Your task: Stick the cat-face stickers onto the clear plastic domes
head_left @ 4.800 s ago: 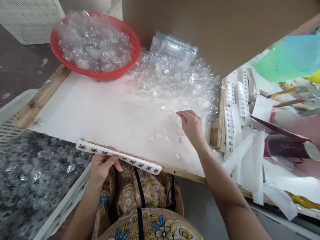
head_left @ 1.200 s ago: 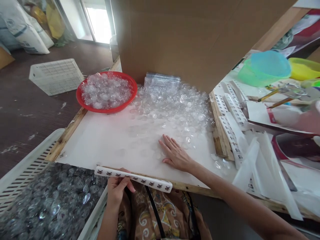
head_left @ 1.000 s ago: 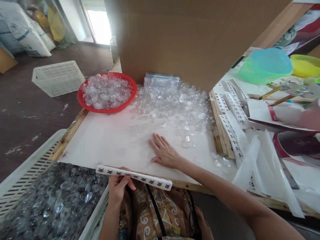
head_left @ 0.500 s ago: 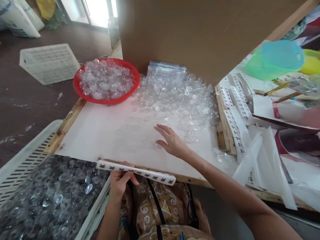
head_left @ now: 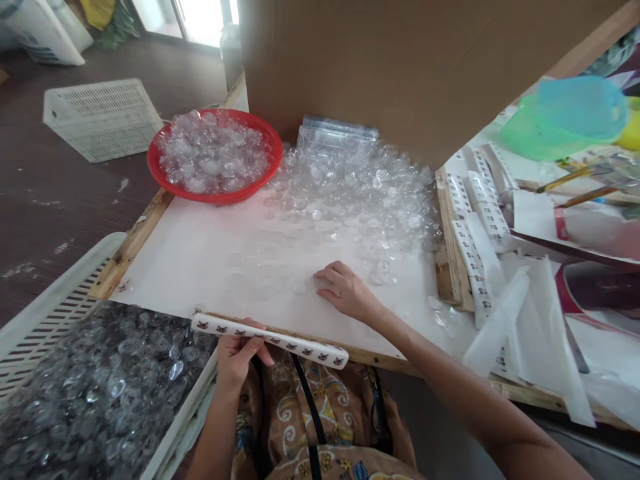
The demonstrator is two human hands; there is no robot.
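Observation:
My left hand [head_left: 240, 357] is closed on a folded white strip of cat-face stickers [head_left: 310, 352], thumb on top, along the near edge of the white board [head_left: 170, 267]. Over the middle of the board, my right hand [head_left: 345, 288] has its fingers curled toward the thumb, low at the surface. Whatever lies between those fingertips is too faint to make out. Around and beyond them, clear plastic discs [head_left: 317, 215] are scattered flat. Farther back they thicken into a heap of clear plastic pieces [head_left: 385, 183].
A red basin [head_left: 225, 197] of clear pieces stands at the back left. Below left is a white crate [head_left: 107, 257] filled with shiny clear pieces. A cardboard panel [head_left: 375, 60] rises behind the board. Sticker strips [head_left: 473, 267] and a green bowl [head_left: 530, 130] lie right of a wooden ledge.
My right hand's spread fingers have curled in and come slightly down toward the board. The left hand keeps its hold on the sticker strip. The view has shifted slightly.

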